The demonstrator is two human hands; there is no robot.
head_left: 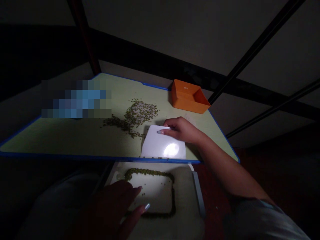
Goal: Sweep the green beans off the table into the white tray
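My right hand (181, 129) pinches the top edge of a white scraper-like sheet (160, 143), thumb on the near face. The sheet's lower edge sits at the table's front rim, where a few small greenish beans (160, 158) lie. A bright spot of light shines on the sheet. Below the edge stands a white bin (153, 196), with more beans gathered along the edges of its floor. Over the bin's left side is my left hand (125, 200), in shadow, with thumb and fingers apart and nothing visible between them.
The pale-topped table (62, 138) has a blue rim. Loose beans (141, 111) are scattered across its middle. An orange open box (190, 98) stands at the back right. A pixelated bluish patch hides something at the left. Wall panels rise behind.
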